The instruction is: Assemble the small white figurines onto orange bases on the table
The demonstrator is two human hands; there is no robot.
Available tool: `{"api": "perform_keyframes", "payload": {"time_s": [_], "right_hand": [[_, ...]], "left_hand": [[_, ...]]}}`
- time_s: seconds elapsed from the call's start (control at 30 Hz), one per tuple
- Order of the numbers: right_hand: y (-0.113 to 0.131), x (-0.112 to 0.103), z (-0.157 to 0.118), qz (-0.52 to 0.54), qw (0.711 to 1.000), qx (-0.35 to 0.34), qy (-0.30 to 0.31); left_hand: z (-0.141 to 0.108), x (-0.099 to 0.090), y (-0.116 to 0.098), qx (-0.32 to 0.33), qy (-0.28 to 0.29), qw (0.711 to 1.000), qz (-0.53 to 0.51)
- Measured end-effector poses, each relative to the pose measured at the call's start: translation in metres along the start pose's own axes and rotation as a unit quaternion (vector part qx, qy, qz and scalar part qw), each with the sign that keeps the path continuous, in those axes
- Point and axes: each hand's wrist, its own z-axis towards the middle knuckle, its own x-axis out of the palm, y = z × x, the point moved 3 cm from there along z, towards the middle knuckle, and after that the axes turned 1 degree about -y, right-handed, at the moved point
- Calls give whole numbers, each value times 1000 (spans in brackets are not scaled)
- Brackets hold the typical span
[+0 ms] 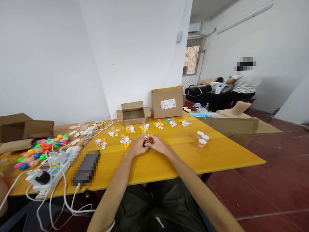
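Note:
My left hand point(138, 146) and my right hand point(157, 144) meet over the near middle of the yellow table. Both sets of fingers close round a small orange disc point(147, 142), partly covered by the fingertips. Just beyond my hands a clear plastic cup point(144, 133) stands by white pieces. To the left of my left hand lie another orange disc point(126, 145) and a cluster of small white pieces point(125, 140). Similar groups with clear cups, white pieces and discs, such as an orange disc point(160, 125) and a teal disc point(168, 121), run across the table behind.
Three white-lidded jars point(202, 142) stand at right. On the left are a phone point(86, 168), a cabled power strip point(57, 170) and colourful balls point(41, 150). Cardboard boxes, including a labelled carton point(167, 112), line the back. A person point(244, 84) sits far right; another's arm point(0, 189) shows at left.

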Motion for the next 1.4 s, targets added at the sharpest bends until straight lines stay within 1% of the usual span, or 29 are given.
{"api": "perform_keyframes", "payload": {"time_s": [0.27,0.47,0.87,0.97,1.13,1.4], "right_hand": [[9,-3,-3,-68,997,-30,-11],[12,-3,-4,-94,995,-33,-15],[9,-1,-5,-87,994,-57,-24],[8,-1,-5,-91,994,-58,-23],[9,-2,-5,-92,994,-53,-22],[15,-5,-5,-67,994,-73,-51]], "left_hand": [[0,-2,-2,5,2,1000,1],[0,-4,-5,-2,5,1000,4],[0,0,1,-1,-4,1000,-21],[0,-1,0,3,-8,1000,-18],[0,-3,-3,-3,3,1000,-6],[1,-1,0,1,8,1000,-7]]}}
